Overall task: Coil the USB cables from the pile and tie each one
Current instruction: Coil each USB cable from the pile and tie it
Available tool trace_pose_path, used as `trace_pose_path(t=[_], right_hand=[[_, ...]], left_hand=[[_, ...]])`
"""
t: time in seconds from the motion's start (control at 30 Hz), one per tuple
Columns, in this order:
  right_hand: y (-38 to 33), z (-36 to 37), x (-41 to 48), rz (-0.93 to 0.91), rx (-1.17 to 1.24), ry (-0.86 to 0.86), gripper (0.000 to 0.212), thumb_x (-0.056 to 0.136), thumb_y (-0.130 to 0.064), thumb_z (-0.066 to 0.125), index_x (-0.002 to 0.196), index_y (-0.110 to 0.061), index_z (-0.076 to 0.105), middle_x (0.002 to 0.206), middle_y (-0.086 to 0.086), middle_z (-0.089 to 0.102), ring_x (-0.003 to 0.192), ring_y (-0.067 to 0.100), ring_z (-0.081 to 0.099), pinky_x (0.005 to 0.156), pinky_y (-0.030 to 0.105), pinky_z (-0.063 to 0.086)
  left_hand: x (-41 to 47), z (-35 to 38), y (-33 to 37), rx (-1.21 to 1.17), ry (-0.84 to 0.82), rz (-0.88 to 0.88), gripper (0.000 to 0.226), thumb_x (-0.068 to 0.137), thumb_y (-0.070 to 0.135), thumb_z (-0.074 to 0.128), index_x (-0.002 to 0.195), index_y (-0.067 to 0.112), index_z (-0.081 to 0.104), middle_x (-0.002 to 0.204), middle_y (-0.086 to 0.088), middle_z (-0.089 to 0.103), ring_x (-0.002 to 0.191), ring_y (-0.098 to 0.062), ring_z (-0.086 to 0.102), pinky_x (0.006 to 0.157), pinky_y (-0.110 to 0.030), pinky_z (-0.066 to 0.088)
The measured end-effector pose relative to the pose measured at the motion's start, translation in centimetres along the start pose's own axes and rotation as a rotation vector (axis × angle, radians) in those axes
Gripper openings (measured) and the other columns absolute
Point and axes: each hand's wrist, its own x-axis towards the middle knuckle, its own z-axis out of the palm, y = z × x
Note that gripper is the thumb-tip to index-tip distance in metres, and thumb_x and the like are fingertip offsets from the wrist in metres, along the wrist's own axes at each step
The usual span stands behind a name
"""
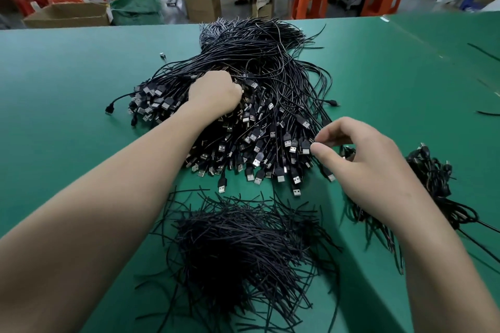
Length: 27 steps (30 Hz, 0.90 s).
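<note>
Head view: the pile [265, 84] of black USB cables lies at the middle of a green table [67, 84], its loose ends fanned toward the far edge and its silver-tipped plugs bunched toward the person.

The left hand [213, 94] sits on top of the pile, left of its centre. Its fingers are curled down among the cables and hidden, so it cannot be told whether they grip anything. The right hand [359, 167] is at the pile's near right edge, where thumb and bent forefinger pinch a plug [305, 146]; the other fingers are curled above. Both bare forearms reach in from the near side of the pile.

Just nearer than the pile, apart from its closest plugs, lies a heap of short black ties [243, 246], with strays scattered round it. To the pile's right, beyond the right hand, a cluster of coiled cables [433, 178] rests on the table. A small loose part [162, 56] lies on the bare cloth left of the pile's far end.

Past the table edge behind the pile stand cardboard boxes [67, 15], a green sack [136, 5] and orange stools [308, 1], one with a person seated on it.
</note>
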Motion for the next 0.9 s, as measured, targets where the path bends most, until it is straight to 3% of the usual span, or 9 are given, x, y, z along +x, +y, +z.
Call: trace_pose_path(t=[0.1,0.17,0.23,0.3,0.43,0.6,0.73,0.83,0.9], right_hand=[[0.0,0.8,0.1,0.041,0.134,-0.016,0.013,0.096,-0.043,0.061,0.091,-0.033,0.066,0.091,-0.019,0.069,0.075,-0.012,0.058,0.064,0.009,0.039],[0.1,1.7,0.2,0.117,0.297,-0.058,0.027,0.099,-0.051,0.052,0.096,-0.032,0.070,0.094,-0.021,0.072,0.087,-0.007,0.065,0.078,0.020,0.048],[-0.1,2.7,0.3,0.215,0.542,-0.137,0.043,0.102,-0.057,0.042,0.104,-0.027,0.073,0.098,-0.011,0.077,0.092,0.001,0.070,0.082,0.032,0.053],[-0.6,3.3,0.4,0.328,0.827,-0.242,0.061,0.099,-0.063,0.035,0.108,-0.018,0.075,0.099,0.000,0.079,0.090,0.010,0.073,0.076,0.032,0.055],[-2.1,4.3,0.0,0.523,1.268,-0.519,0.072,0.100,-0.062,0.033,0.111,-0.008,0.078,0.094,0.008,0.077,0.084,0.018,0.073,0.075,0.032,0.063],[-3.1,4.8,-0.1,0.653,1.550,-0.393,0.049,0.105,-0.040,0.046,0.079,-0.010,0.075,0.060,-0.003,0.051,0.049,0.011,0.050,0.044,0.024,0.046],[-3.1,3.5,-0.5,0.577,1.536,-0.421,0.041,0.104,-0.044,0.046,0.074,-0.018,0.053,0.056,-0.009,0.024,0.041,0.005,0.020,0.032,0.018,0.019],[-3.9,3.4,-1.2,0.462,1.435,-0.558,0.047,0.103,-0.051,0.044,0.068,-0.020,0.051,0.057,-0.009,0.020,0.042,0.005,0.015,0.034,0.018,0.012],[-4.6,3.5,-1.7,0.381,1.397,-0.671,0.048,0.103,-0.053,0.042,0.068,-0.020,0.049,0.056,-0.009,0.019,0.044,0.005,0.015,0.036,0.019,0.011]], left_hand=[[-3.1,-1.4,0.4,-0.215,-0.006,0.027,0.029,0.098,0.022,0.049,0.087,0.002,0.067,0.089,-0.013,0.069,0.089,-0.033,0.063,0.071,-0.035,0.045],[-6.8,-2.6,0.9,-0.364,-0.014,0.110,0.027,0.098,0.023,0.053,0.093,0.005,0.073,0.076,0.000,0.066,0.068,-0.015,0.058,0.059,-0.028,0.043],[-11.5,-3.8,1.5,-0.531,-0.133,0.255,0.023,0.100,0.024,0.058,0.087,0.011,0.072,0.060,0.012,0.055,0.050,0.000,0.043,0.047,-0.016,0.035],[-15.8,-4.7,2.0,-0.639,-0.324,0.407,0.024,0.101,0.026,0.062,0.081,0.013,0.068,0.057,0.012,0.050,0.048,-0.001,0.040,0.045,-0.016,0.033],[-20.3,-4.4,2.2,-0.349,-0.376,0.561,0.033,0.096,0.038,0.067,0.073,0.015,0.059,0.061,0.002,0.056,0.054,-0.013,0.047,0.053,-0.027,0.040],[-21.5,-3.5,1.2,-0.063,-0.422,0.446,0.033,0.093,0.060,0.060,0.087,0.029,0.068,0.065,0.011,0.063,0.060,-0.003,0.053,0.061,-0.022,0.041],[-19.6,-4.5,-1.3,-0.176,-0.286,0.385,0.030,0.096,0.057,0.053,0.103,0.036,0.073,0.088,0.017,0.070,0.085,0.001,0.063,0.081,-0.027,0.053],[-18.1,-4.4,-1.9,-0.277,0.046,0.537,0.046,0.102,0.028,0.053,0.148,0.023,0.053,0.144,0.009,0.055,0.136,-0.007,0.047,0.118,-0.025,0.034],[-17.2,-4.1,-1.4,-0.284,0.103,0.617,0.048,0.106,0.017,0.051,0.154,0.017,0.047,0.156,0.003,0.047,0.147,-0.012,0.038,0.124,-0.027,0.025]])
